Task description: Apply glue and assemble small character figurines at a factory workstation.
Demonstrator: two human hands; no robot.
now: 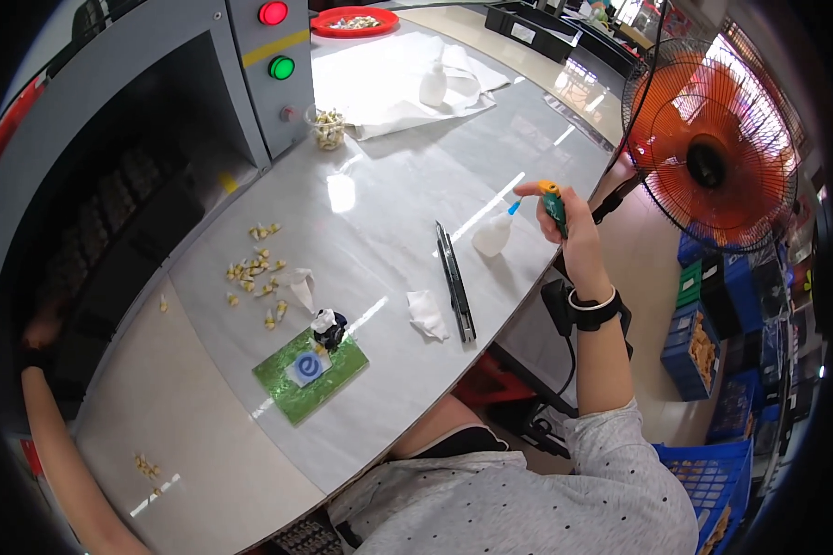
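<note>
Orange-topped green tool (554, 210) in fingers (530, 189)

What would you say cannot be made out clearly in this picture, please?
In the head view:
Left hand: dim shadow inside the grey metal machine obscures its grip.
Small green, orange-topped object: partly covered by the right hand.
Pieces in the round red tray: too small and distant to identify.
Blue plastic lattice crate: partly hidden behind the grey spotted sleeve.

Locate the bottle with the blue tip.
In the head view, the bottle is right of centre on the table, between the long dark tool and the right hand.
</note>
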